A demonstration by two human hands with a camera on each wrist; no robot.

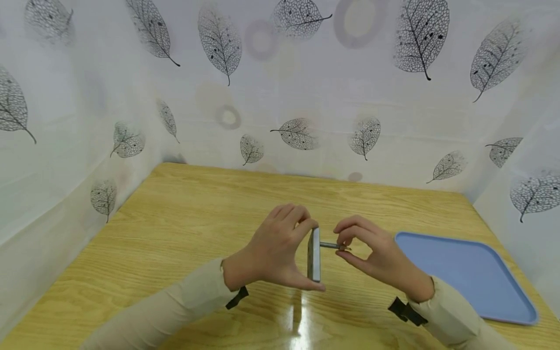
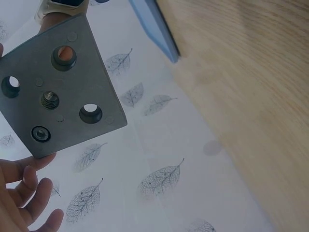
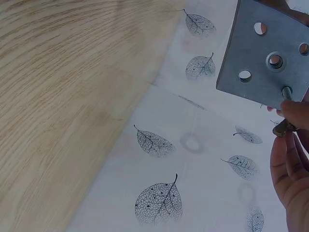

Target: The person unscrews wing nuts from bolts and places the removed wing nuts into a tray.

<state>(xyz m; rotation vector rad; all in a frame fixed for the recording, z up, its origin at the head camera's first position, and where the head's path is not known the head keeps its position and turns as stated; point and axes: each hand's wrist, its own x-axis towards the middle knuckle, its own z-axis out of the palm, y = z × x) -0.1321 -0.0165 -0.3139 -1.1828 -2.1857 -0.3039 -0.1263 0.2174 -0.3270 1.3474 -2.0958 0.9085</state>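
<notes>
My left hand (image 1: pixel 280 248) holds a square grey metal plate (image 1: pixel 314 255) on edge, thumb below and fingers above. Several round holes go through the plate (image 2: pixel 72 87) in the left wrist view, with a coarse thread in the middle one. A socket-head bolt (image 2: pixel 41 134) sits in a corner hole. Its threaded shank (image 3: pixel 287 92) sticks out of the far face, toward my right hand (image 1: pixel 376 250). With thumb and fingertips, my right hand pinches a small dull brass-coloured metal piece (image 3: pixel 280 129) at the shank's outer end; the fingers partly hide its shape.
A blue tray (image 1: pixel 463 277) lies on the right of the wood-grain table (image 1: pixel 197 209). White sheeting (image 1: pixel 297 87) with leaf prints hangs behind the table and along both sides. Dark straps (image 1: pixel 407 311) show at both sleeves. Both hands are above the table's near middle.
</notes>
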